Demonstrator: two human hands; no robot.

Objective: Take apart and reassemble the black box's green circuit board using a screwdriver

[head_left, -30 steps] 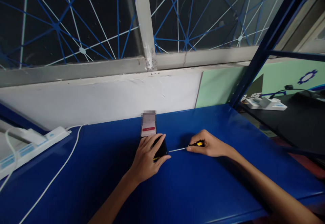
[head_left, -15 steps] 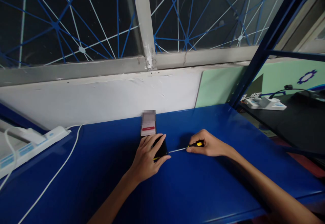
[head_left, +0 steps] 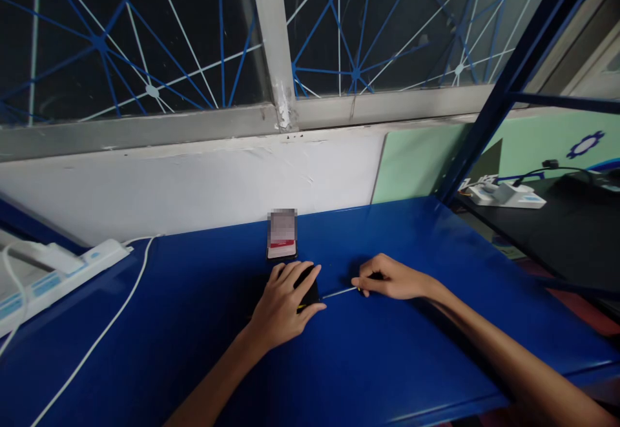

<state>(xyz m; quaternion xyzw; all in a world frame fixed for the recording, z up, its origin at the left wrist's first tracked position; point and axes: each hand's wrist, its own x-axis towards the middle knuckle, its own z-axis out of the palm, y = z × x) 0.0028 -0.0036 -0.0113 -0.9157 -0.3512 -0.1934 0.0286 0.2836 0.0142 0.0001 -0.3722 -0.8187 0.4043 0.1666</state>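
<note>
One likely rigid black box held under spread left hand; curled right hand pinches a screwdriver, best by its handle.

Dim light, dull sheen on the blue tabletop, phone screen partly pixelated

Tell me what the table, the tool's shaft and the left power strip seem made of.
Table: likely painted metal, glossy blue, judging by its sheen.
Shaft: probably bare steel; it is thin, straight and silvery.
Left power strip: likely smooth white plastic, from its even, moulded look.
</note>
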